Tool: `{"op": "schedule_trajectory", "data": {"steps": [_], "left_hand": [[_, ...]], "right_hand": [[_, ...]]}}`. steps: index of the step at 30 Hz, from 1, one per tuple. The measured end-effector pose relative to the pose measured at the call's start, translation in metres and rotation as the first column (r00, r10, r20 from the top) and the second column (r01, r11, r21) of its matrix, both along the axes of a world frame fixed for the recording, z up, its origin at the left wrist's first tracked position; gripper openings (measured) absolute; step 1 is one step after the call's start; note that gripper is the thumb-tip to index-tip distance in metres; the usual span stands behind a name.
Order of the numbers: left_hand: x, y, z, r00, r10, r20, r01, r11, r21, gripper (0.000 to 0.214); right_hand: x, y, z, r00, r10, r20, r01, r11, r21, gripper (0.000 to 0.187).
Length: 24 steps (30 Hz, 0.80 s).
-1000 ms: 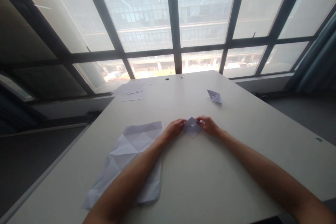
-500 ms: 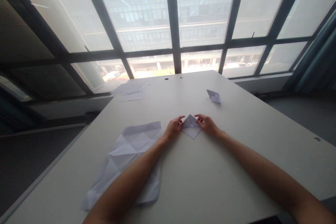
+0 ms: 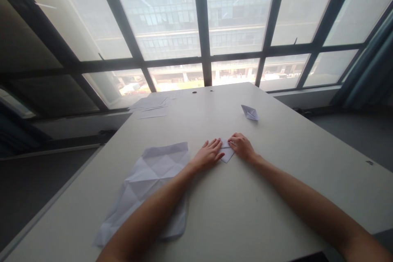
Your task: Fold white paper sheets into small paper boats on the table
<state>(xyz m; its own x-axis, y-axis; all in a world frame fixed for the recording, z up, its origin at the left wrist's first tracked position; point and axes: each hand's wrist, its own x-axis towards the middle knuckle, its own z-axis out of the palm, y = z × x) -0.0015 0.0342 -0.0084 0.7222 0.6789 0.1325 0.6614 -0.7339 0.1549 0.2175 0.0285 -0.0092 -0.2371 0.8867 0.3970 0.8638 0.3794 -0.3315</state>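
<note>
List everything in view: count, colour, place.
Table: one, white, middle.
Folded paper: one, white, mid-table.
Boat-shaped paper: one, white, farther right.
Creased paper: one or more, white, left.
Loose sheets: several, white, far left corner.
Window panes: many, dark-framed, beyond.
Building: one, pale, outside.
Curtains: two, blue, left and right edges.
Dark object: one, bottom edge, unclear.
Forearms: two, bare, lower half.
Left hand: one, bare, over folded paper's left side.
Right hand: one, bare, at its right.

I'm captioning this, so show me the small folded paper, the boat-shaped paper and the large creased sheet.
Small folded paper (image 3: 227,154), head view: exposed lower part.
Boat-shaped paper (image 3: 250,113), head view: its middle.
Large creased sheet (image 3: 151,174), head view: uncovered middle.
</note>
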Motion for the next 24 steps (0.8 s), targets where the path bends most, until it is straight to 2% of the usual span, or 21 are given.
{"op": "schedule_trajectory", "data": {"steps": [2,5,7,9,12,19,22,24], "left_hand": [[0.0,0.0,-0.001,1.0,0.003,-0.021,-0.003,1.0,-0.02,0.067],[0.0,0.0,-0.001,1.0,-0.001,-0.017,0.001,1.0,-0.027,0.066],[-0.001,-0.001,-0.001,1.0,0.0,-0.007,0.0,0.999,-0.035,0.064],[0.0,-0.002,0.0,1.0,0.006,-0.007,-0.006,0.999,-0.043,0.064],[0.0,-0.002,0.0,1.0,0.011,-0.024,-0.013,0.999,-0.047,0.064],[-0.006,0.002,-0.005,0.997,0.065,-0.042,-0.067,0.997,-0.045,0.069],[-0.011,0.007,-0.01,0.992,0.125,0.021,-0.124,0.991,-0.053,0.058],[-0.013,0.013,-0.012,0.965,0.223,0.137,-0.217,0.975,-0.055,0.051]], "right_hand": [[-0.005,-0.004,0.002,1.0,-0.014,0.022,0.013,1.0,0.009,0.027],[-0.015,-0.012,0.003,0.995,0.081,0.057,-0.082,0.996,0.015,0.04],[-0.022,-0.016,0.0,0.978,0.175,0.112,-0.171,0.984,-0.044,0.053],[-0.026,-0.017,-0.005,0.961,0.221,0.164,-0.2,0.971,-0.133,0.067],[-0.027,-0.018,-0.011,0.958,0.201,0.203,-0.155,0.963,-0.222,0.079],[-0.022,-0.021,-0.011,0.964,0.119,0.237,-0.046,0.955,-0.292,0.083],[-0.02,-0.022,-0.009,0.963,0.129,0.236,-0.053,0.952,-0.303,0.083],[-0.019,-0.022,-0.008,0.963,0.126,0.237,-0.049,0.95,-0.307,0.083]]}}
